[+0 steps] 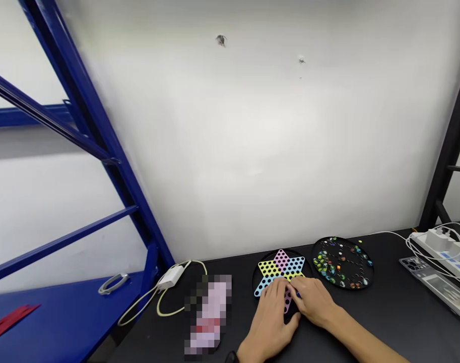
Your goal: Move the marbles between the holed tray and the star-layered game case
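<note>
A star-shaped Chinese checkers board (pixel 281 258), with dark holes and pink, yellow and blue sections, lies in a round black tray (pixel 254 275). My left hand (pixel 271 312) rests over the near left part of the board, fingers stretched forward and thumb apart. Bent over its near right part is my right hand (pixel 315 301), its fingertips close to the left hand's. A tiny blue spot shows by the right thumb; what the fingers hold, if anything, is hidden. Beside the board, a round black tray lid (pixel 372 275) holds many coloured glass marbles (pixel 322 262).
On the black table (pixel 388 322) a phone (pixel 441 290) lies at right, near a white power strip (pixel 452 252) with tangled cables. A white adapter (pixel 171 277) with a yellowish cable and a pixelated item (pixel 212 312) are left. A blue metal frame (pixel 127 176) rises at left.
</note>
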Action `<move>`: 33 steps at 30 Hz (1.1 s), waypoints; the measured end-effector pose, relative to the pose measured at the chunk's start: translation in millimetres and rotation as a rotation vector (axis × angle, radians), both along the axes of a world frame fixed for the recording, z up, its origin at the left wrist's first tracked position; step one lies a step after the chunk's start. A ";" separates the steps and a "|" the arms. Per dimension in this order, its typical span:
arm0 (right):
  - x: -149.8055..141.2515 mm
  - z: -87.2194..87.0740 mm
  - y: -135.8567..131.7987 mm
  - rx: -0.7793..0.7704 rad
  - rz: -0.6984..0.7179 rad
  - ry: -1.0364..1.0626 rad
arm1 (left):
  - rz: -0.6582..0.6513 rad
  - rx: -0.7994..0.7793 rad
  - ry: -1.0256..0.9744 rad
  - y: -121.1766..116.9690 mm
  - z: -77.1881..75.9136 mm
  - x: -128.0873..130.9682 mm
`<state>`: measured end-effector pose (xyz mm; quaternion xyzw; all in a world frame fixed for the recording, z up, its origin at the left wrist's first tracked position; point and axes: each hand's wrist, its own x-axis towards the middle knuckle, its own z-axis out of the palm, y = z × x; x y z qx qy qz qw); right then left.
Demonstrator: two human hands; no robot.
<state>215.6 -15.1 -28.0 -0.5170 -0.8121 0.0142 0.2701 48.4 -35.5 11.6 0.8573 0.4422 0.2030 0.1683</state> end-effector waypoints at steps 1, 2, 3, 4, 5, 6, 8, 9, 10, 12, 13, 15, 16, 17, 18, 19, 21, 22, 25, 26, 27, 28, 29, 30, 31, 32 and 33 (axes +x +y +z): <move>-3.2 -3.7 2.0 0.020 -0.002 -0.063 | 0.008 0.000 -0.016 0.6 -1.2 0.1; -4.9 -6.8 4.4 0.036 -0.007 -0.111 | 0.013 0.002 -0.027 1.0 -2.7 0.3; -5.5 -9.2 6.9 0.050 -0.011 -0.144 | 0.015 0.008 -0.032 1.3 -4.7 0.6; -5.4 -10.9 9.0 0.061 -0.014 -0.161 | 0.019 0.018 -0.031 1.4 -7.3 1.2; -5.1 -11.9 10.5 0.070 -0.015 -0.163 | 0.028 0.035 -0.024 1.1 -10.3 1.9; -4.6 -12.5 11.3 0.078 -0.015 -0.155 | 0.036 0.052 -0.014 0.7 -13.5 2.9; -4.0 -12.9 10.8 0.091 -0.007 -0.120 | 0.048 0.086 0.009 -0.7 -19.5 4.9; -3.7 -13.1 10.0 0.098 0.001 -0.099 | 0.051 0.101 0.020 -1.6 -21.7 5.9; -3.4 -13.3 9.0 0.106 0.011 -0.078 | 0.051 0.117 0.027 -2.4 -23.0 6.7; -2.4 -14.0 7.4 0.120 0.036 -0.025 | 0.047 0.153 0.033 -3.9 -23.0 7.8; -1.5 -14.3 7.1 0.122 0.046 0.016 | 0.048 0.172 0.032 -4.7 -21.8 8.2; 1.6 -13.8 8.1 0.105 0.037 0.147 | 0.060 0.200 0.028 -6.5 -17.9 9.1; 4.0 -12.9 9.3 0.090 0.012 0.238 | 0.070 0.209 0.026 -7.7 -15.7 9.8; 7.0 -11.5 11.1 0.076 -0.029 0.344 | 0.079 0.215 0.027 -9.2 -13.5 10.8; 10.6 -9.7 13.3 0.065 -0.080 0.458 | 0.077 0.213 0.032 -10.9 -11.5 12.1; 14.7 -7.4 15.7 0.058 -0.133 0.570 | 0.053 0.203 0.045 -12.8 -9.8 13.7; 23.8 -2.8 20.8 0.049 -0.230 0.769 | -0.025 0.178 0.077 -16.6 -7.3 17.2; 28.4 -0.7 23.1 0.040 -0.266 0.846 | -0.064 0.174 0.094 -18.2 -6.5 18.8; 39.1 1.9 28.1 0.001 -0.331 1.001 | -0.103 0.227 0.147 -20.8 -5.9 21.4; 41.1 1.6 29.0 -0.010 -0.339 1.036 | -0.102 0.250 0.167 -20.9 -6.1 21.6; 42.2 0.7 29.6 -0.021 -0.339 1.064 | -0.106 0.267 0.189 -20.6 -6.4 21.7; 42.3 -0.5 29.9 -0.030 -0.334 1.084 | -0.108 0.278 0.211 -20.0 -6.9 22.2; 41.5 -1.9 29.9 -0.036 -0.324 1.093 | -0.114 0.288 0.229 -19.3 -7.4 23.1; 39.9 -3.3 29.6 -0.041 -0.314 1.090 | -0.126 0.300 0.243 -18.5 -8.2 24.9; 37.8 -4.7 29.2 -0.042 -0.308 1.076 | -0.142 0.317 0.255 -17.7 -9.1 27.5; 35.4 -5.9 28.5 -0.040 -0.304 1.055 | -0.162 0.339 0.265 -17.0 -10.2 31.0; 33.0 -6.8 27.6 -0.037 -0.303 1.029 | -0.184 0.363 0.274 -16.5 -11.6 35.1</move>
